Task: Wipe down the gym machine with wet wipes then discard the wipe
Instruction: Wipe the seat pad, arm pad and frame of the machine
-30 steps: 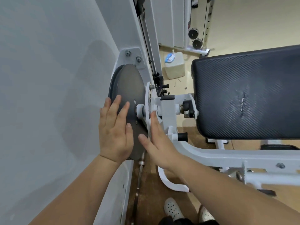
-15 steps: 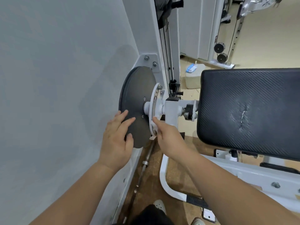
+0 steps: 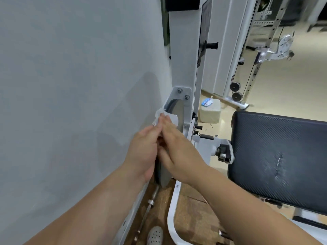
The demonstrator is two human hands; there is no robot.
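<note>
The gym machine's dark grey disc (image 3: 178, 112) is seen edge-on beside the white upright (image 3: 182, 68). A white wet wipe (image 3: 159, 116) is draped over the disc's rim. My left hand (image 3: 143, 151) lies along the disc's left face with straight fingers reaching up onto the wipe. On the disc's right face, my right hand (image 3: 177, 149) also lies with straight fingers pressing the wipe. The two hands sandwich the disc between them. Most of the wipe is hidden under the fingertips.
A grey wall (image 3: 70, 103) stands close on the left. The black padded seat (image 3: 279, 156) fills the right, above the white frame tube (image 3: 172, 209). A wipe pack (image 3: 207, 102) lies on a beige canister (image 3: 211, 113). A bar (image 3: 150, 204) and my shoe (image 3: 155, 236) are on the floor.
Both hands moved up from the disc's lower part and hub to its upper rim. A white wipe now shows at the fingertips. The view swung to an edge-on look.
</note>
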